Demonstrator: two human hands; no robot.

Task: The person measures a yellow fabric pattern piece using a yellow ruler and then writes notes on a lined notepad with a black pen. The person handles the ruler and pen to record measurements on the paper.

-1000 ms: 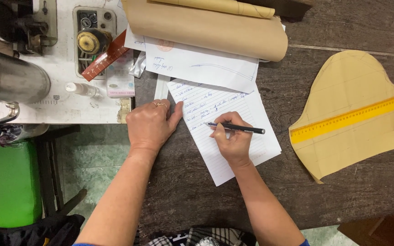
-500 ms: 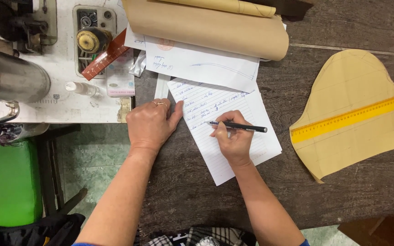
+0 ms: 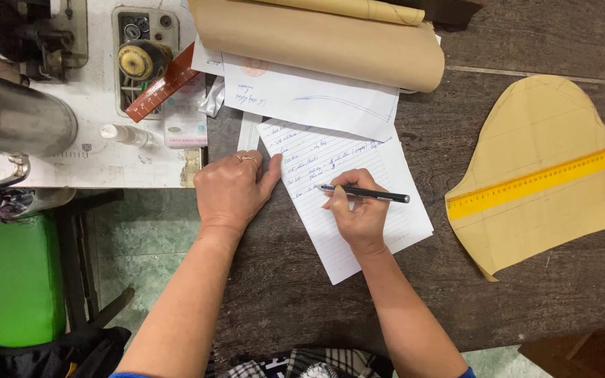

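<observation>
Lined paper (image 3: pixel 358 210) at frame centre carries several written lines up top, its lower half blank; right hand (image 3: pixel 358 213) grips the pen (image 3: pixel 365 193) mid-page, left hand (image 3: pixel 232 189) flat, pinning its edge.

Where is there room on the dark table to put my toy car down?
Bare wood lies between the lined sheet and the tan pattern piece, and below that piece near the table edge. The top left is crowded by the paper roll and loose papers.
</observation>
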